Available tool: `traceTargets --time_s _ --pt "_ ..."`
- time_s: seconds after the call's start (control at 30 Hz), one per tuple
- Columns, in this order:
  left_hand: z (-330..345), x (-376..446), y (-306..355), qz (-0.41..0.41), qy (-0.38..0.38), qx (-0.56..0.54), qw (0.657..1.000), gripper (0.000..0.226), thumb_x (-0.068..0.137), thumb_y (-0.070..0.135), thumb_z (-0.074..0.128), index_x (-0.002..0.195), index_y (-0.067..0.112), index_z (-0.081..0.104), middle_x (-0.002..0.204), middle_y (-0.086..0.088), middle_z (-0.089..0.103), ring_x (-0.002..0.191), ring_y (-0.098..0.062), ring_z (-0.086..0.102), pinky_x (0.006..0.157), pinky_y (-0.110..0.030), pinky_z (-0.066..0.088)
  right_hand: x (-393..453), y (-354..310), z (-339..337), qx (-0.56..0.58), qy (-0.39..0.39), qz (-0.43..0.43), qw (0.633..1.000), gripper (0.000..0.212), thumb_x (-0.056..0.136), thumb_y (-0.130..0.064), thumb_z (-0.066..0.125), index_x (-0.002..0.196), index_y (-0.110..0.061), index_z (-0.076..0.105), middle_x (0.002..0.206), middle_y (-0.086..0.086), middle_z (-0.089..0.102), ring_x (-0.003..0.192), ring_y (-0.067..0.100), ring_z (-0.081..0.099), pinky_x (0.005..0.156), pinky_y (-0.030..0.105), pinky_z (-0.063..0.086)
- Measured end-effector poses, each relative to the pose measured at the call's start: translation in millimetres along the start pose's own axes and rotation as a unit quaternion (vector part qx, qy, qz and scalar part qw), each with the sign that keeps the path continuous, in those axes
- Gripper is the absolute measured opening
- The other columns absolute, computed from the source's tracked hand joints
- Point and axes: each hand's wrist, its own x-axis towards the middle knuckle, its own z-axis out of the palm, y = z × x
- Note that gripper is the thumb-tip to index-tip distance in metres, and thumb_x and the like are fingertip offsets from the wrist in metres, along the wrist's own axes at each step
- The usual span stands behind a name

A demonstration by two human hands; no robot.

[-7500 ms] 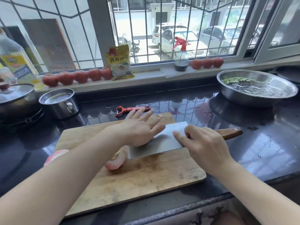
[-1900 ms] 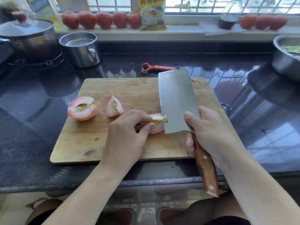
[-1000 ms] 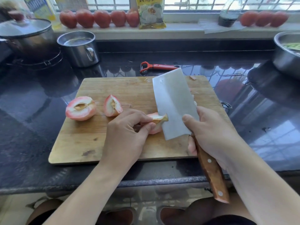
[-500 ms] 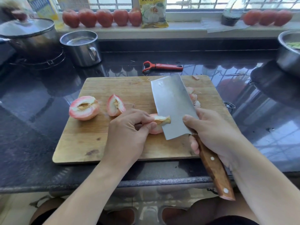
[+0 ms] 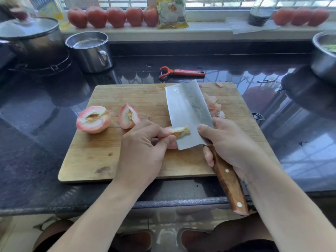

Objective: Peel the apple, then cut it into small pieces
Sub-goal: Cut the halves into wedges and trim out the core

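your left hand (image 5: 143, 148) pinches apple wedge (image 5: 179, 132) over cutting board (image 5: 101, 157), cored tip against cleaver (image 5: 189, 115) blade. your right hand (image 5: 231, 144) wrapped tight round wooden handle, thumb on blade flat. apple half (image 5: 93, 119) and quarter (image 5: 128, 116) lie left on board; cut bits (image 5: 213, 106) right of blade.
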Motion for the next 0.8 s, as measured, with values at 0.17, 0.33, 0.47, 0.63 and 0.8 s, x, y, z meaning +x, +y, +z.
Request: traceTargets --time_s 0.17,0.33,0.47,0.63,0.8 --pt "-1 1 -3 0.003 0.013 -0.007 1.0 0.011 0.081 0.002 0.084 0.084 0.012 0.082 0.088 0.007 0.073 0.09 -0.005 0.068 0.077 -0.017 0.055 -9 0 -7 -0.013 -0.007 0.001 1.0 0.02 0.106 -0.024 0.047 0.103 -0.019 0.067 0.049 0.011 0.051 0.038 0.019 0.045 0.045 0.031 0.041" --pt "-5 7 0 -0.002 -0.016 0.018 1.0 0.027 0.087 0.0 0.077 0.096 0.025 0.081 0.107 0.018 0.073 0.105 0.007 0.064 0.094 -0.001 0.037 -17 -2 -25 -0.031 0.022 0.009 0.999 0.02 0.104 -0.023 0.049 0.103 -0.015 0.067 0.049 0.011 0.052 0.039 0.021 0.045 0.045 0.03 0.038" --pt "-5 18 2 0.048 -0.005 0.13 0.99 0.03 0.094 0.007 0.067 0.117 0.021 0.078 0.129 0.001 0.064 0.11 0.009 0.048 0.097 0.006 0.023 -19 -1 -35 -0.045 0.038 0.019 0.998 0.019 0.105 -0.026 0.049 0.104 -0.018 0.066 0.056 0.015 0.058 0.043 0.023 0.049 0.046 0.031 0.041" --pt "4 -4 18 0.029 -0.005 0.132 0.991 0.029 0.094 0.042 0.063 0.115 0.025 0.075 0.108 0.013 0.06 0.088 0.001 0.053 0.079 -0.018 0.048 -24 1 -41 -0.049 0.047 0.013 0.998 0.02 0.106 -0.024 0.047 0.104 -0.018 0.067 0.054 0.014 0.058 0.041 0.022 0.048 0.045 0.029 0.039" --pt "12 3 20 -0.017 -0.042 0.159 0.986 0.038 0.086 0.061 0.068 0.107 0.03 0.065 0.103 0.018 0.056 0.092 -0.002 0.054 0.078 -0.024 0.044 -22 -5 -40 -0.054 0.063 -0.011 0.997 0.018 0.105 -0.024 0.049 0.103 -0.021 0.066 0.049 0.013 0.056 0.04 0.022 0.047 0.042 0.027 0.039"
